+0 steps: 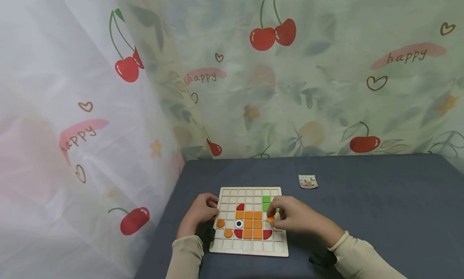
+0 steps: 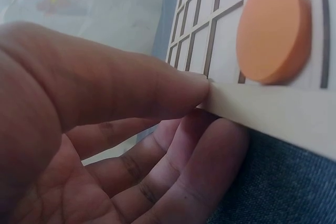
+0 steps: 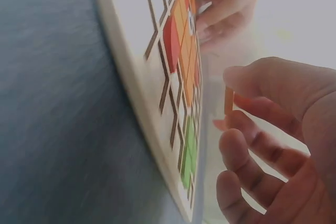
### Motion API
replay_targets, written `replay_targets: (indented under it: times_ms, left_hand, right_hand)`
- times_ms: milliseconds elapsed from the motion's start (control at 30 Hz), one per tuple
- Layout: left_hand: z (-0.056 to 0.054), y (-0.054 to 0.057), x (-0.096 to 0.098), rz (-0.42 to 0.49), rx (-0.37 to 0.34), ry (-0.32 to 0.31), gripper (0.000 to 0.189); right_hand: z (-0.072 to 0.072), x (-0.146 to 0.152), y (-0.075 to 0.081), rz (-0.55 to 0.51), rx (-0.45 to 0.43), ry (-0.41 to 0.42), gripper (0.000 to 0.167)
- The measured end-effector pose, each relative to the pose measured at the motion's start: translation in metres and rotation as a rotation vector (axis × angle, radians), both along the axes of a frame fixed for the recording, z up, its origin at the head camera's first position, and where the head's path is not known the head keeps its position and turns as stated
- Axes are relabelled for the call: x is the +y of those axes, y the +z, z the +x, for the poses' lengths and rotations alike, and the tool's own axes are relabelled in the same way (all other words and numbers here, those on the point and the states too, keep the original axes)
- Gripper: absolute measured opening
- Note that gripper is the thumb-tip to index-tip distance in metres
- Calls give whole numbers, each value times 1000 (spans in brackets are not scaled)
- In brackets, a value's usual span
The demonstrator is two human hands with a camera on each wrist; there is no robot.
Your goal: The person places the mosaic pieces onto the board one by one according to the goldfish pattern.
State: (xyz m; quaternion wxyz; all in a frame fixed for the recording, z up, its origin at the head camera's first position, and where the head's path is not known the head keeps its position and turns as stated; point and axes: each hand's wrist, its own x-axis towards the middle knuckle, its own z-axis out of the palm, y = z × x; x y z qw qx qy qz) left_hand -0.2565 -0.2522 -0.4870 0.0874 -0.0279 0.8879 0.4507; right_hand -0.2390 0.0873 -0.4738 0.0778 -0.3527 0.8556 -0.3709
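A pale wooden grid board (image 1: 226, 246) lies on the table with coloured pieces on its squares. At its left edge is my left hand (image 1: 199, 212), thumb against the rim and curled fingers below it, pinching the board. Close by sits an orange round piece (image 2: 273, 32). Over the right side of the board, my right hand (image 1: 291, 214) pinches an orange piece (image 3: 229, 100) edge-on between thumb and fingers, apart from the surface. Orange squares (image 1: 248, 224) fill the middle, with red rounded pieces (image 1: 267, 234), an eye piece (image 1: 239, 223) and green squares (image 1: 266, 199) around them.
A small pattern card (image 1: 308, 182) lies on the dark table (image 1: 380, 214) beyond the board, to the right. Printed curtains (image 1: 232, 121) hang behind and to the left of the table.
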Motion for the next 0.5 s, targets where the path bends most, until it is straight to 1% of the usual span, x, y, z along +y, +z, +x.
replay_targets:
  times_ms: [167, 233, 333, 500]
  left_hand:
    - [-1, -4, 1, -4, -5, -13, 38]
    - [-2, -5, 2, -5, -5, -17, 38]
    - [-2, -4, 2, -6, -9, -18, 38]
    - [-3, -1, 1, -17, -10, -3, 37]
  right_hand:
    - [-15, -29, -8, 13, 15, -8, 9]
    - [-21, -41, -8, 18, 25, -13, 9]
    - [-29, -61, -8, 29, 32, -21, 8]
    - [-43, -94, -7, 61, 26, -20, 6]
